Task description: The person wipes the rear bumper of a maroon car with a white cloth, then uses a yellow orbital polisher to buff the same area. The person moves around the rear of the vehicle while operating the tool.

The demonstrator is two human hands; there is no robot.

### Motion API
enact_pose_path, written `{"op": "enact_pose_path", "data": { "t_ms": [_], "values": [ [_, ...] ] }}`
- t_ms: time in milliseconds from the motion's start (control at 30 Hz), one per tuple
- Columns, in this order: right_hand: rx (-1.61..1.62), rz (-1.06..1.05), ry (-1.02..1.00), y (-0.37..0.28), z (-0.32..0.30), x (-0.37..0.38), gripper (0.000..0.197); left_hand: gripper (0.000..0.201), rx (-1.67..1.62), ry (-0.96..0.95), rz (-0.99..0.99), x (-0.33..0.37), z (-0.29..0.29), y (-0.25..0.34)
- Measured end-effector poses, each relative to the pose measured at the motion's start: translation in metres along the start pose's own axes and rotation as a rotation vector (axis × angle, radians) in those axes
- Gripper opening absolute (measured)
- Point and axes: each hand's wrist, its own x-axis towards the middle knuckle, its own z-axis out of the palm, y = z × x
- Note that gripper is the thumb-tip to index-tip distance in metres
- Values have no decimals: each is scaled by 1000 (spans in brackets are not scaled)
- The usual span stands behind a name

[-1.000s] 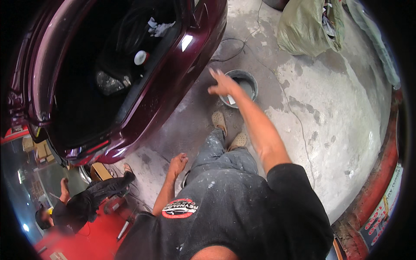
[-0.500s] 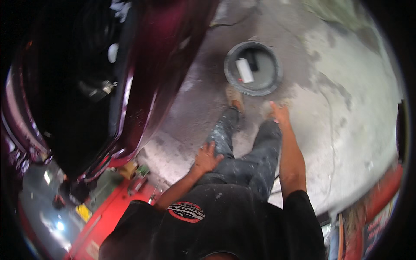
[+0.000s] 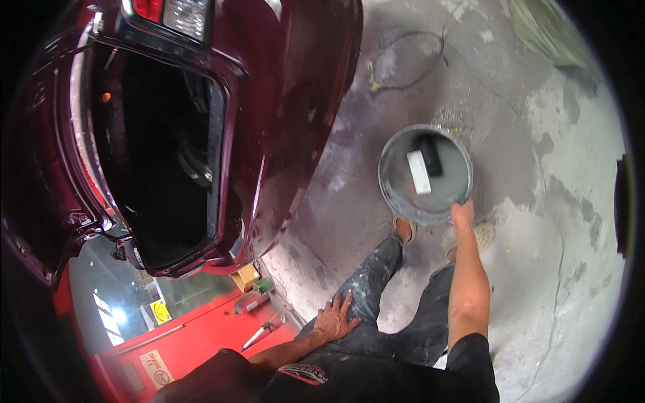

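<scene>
My right hand (image 3: pixel 462 213) is closed on the near right rim of a round grey bucket (image 3: pixel 392 195). Murky grey liquid fills part of it. Inside lie a white rectangular block (image 3: pixel 418 172) and a dark block (image 3: pixel 431 156), side by side. My left hand (image 3: pixel 336 318) rests on my left thigh with its fingers spread, holding nothing. My jeans carry pale smudges. The underside of the bucket is hidden, so I cannot tell whether it touches the floor.
A dark maroon car (image 3: pixel 289 101) with its rear end opened up stands on the left. A thin cable (image 3: pixel 440 47) loops on the stained concrete floor (image 3: pixel 510 141). Behind the car are a red panel (image 3: pixel 208 329), a small cardboard box (image 3: pixel 245 277) and a crumpled sheet (image 3: pixel 547 33) at far right.
My right hand has reached forward from beside my knee and taken hold of the bucket's rim. My left hand stays on my thigh. The whole view has shifted, showing more of the car.
</scene>
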Motion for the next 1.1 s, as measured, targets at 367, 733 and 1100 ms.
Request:
{"op": "enact_pose_path", "data": {
  "t_ms": [367, 733, 1100],
  "values": [
    [-208, -299, -22, 22, -216, 27, 64, 95, 101, 39, -20, 5, -21, 34],
    [-1083, -297, 817, 54, -359, -11, 53, 99, 82, 86, -90, 74, -50, 57],
    [-1349, -499, -53, 171, -284, 253, 42, 96, 59, 106, -89, 89, -65, 49]
  ]
}}
